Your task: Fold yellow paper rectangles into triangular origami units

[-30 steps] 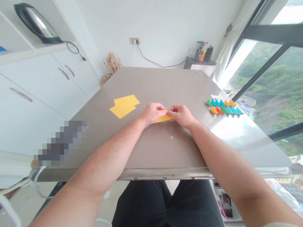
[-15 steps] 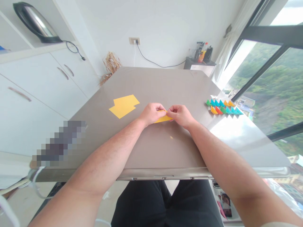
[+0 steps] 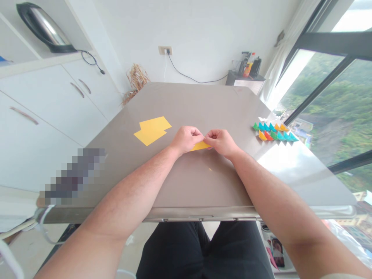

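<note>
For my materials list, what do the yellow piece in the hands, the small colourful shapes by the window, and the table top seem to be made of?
Yellow piece: probably matte paper; thin, with crisp edges.
Small colourful shapes: likely paper too, by their sharp points; finish too small to tell.
Table top: smooth, glossy, with bright reflections; material unclear.

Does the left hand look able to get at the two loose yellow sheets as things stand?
Probably yes: only tabletop shows between the left hand and the loose yellow sheets. Its fingers are on the yellow paper, though, so it would likely need to let go first.
</note>
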A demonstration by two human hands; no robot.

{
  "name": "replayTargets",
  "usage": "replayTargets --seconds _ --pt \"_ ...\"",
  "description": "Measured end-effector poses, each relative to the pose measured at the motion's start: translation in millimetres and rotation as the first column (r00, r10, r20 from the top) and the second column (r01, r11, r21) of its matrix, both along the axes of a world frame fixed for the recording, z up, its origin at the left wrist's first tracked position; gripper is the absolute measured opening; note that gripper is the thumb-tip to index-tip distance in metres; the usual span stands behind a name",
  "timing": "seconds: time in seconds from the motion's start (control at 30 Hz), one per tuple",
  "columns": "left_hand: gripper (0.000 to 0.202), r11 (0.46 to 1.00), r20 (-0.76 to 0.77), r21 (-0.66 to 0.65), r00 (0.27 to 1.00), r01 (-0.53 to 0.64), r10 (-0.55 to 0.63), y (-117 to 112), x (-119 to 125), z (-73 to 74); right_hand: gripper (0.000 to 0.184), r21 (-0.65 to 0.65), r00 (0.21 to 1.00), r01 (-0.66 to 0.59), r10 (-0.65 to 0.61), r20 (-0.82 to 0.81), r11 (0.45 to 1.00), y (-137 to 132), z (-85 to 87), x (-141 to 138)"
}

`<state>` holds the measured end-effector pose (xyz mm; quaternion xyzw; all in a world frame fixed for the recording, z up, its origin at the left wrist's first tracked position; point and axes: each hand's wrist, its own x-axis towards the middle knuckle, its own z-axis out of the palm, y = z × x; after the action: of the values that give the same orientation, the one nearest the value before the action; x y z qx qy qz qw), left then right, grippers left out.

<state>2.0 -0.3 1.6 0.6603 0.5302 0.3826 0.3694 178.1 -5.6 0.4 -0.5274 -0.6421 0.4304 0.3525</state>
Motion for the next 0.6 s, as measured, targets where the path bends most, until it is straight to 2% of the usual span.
replayTargets --seconds 0.13,0.43,0.6 --pt "0.013 1.000 0.033 0.008 0.999 -0.007 0.006 -0.3 0.2 0.4 0.015 -0.001 1.000 0.009 -0.009 0.000 1.000 -1.4 1.4 -1.3" --pt "0.015 0.999 -0.023 0.040 1.000 0.019 -0.018 -0.2 -1.1 0.3 0.013 -0.042 0.999 0.012 -0.014 -0.049 0.999 -3.0 2.4 -3.0" --pt "0.018 0.994 -0.041 -0.077 0.996 0.077 -0.081 -0.5 -4.5 5.0 0.013 -0.042 0.997 -0.001 -0.003 -0.081 0.999 -0.4 -0.3 0.0"
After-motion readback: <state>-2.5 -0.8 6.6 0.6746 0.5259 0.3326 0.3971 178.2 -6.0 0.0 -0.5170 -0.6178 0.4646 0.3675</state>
